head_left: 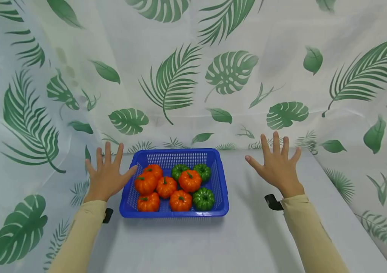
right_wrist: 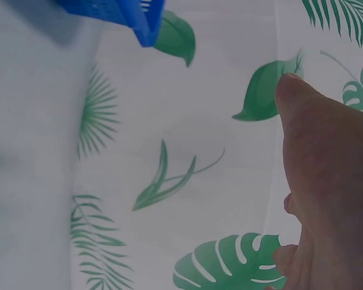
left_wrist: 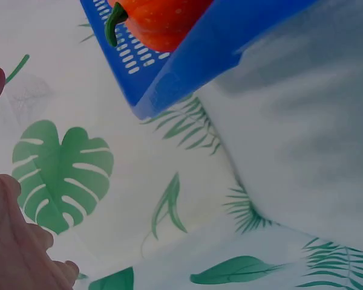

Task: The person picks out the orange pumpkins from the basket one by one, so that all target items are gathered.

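Behind and along both sides, a white curtain (head_left: 179, 22) printed with green leaves. In front of it, a pale tabletop (head_left: 179, 246), with a right edge slanting toward the lower right in the head view. Resting on the tabletop, between the two hands but closer to the left one, a blue basket (head_left: 173, 214) with perforated walls. Coming in from the lower corners, a pale yellow left sleeve (head_left: 80, 235) and a matching right sleeve (head_left: 312, 235).

Just beside the basket's left wall, the left hand (head_left: 107, 178), wide open with fingers straight and spread, holding nothing; thumb over the rim as seen from the head, yet apart from it in the left wrist view. Well apart on the other side, the right hand (head_left: 278, 168), equally spread, gripping nothing.

Inside the basket, six orange pumpkins (head_left: 190, 181), mostly at left and centre, and three green pumpkins (head_left: 203, 199): two at the back, one at front right. Beside the wrists, small black pieces (head_left: 274, 202). Smallest of all, short green stems (head_left: 180, 198) atop the orange pumpkins.
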Tool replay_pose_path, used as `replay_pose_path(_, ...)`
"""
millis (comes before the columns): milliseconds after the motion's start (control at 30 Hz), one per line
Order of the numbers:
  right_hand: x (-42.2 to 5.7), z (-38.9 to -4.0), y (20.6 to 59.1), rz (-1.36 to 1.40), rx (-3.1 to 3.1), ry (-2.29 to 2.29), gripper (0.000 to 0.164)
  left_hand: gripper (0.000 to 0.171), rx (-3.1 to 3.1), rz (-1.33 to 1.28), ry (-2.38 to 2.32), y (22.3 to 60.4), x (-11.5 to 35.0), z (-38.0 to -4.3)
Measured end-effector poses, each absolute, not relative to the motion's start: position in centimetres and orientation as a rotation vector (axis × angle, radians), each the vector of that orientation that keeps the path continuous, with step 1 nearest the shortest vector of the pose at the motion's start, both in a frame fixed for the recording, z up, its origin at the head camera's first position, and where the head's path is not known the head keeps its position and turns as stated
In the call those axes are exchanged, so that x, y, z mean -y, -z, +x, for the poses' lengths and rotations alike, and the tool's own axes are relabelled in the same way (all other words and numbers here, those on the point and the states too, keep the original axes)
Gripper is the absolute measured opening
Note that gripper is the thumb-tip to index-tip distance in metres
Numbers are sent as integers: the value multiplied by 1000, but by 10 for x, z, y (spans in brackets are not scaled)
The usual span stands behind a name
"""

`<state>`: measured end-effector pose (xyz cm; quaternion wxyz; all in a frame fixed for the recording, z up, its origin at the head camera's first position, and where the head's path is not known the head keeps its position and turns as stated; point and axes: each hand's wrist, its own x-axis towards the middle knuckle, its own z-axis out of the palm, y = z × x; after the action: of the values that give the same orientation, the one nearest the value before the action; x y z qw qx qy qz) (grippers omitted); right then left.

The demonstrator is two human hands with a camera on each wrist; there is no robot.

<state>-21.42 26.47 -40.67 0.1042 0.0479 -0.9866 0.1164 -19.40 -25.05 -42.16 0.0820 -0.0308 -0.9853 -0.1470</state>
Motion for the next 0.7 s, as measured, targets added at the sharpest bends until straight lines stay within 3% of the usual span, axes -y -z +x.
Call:
replay_pose_path(400, -265, -214, 423, 151, 2913, -421, 101, 101, 2917, -40, 580, 464, 259, -161)
replay_pose_path(700, -255, -224, 422, 204, 2929, -547, 101, 100, 2980, -5, 789, 497, 235, -137)
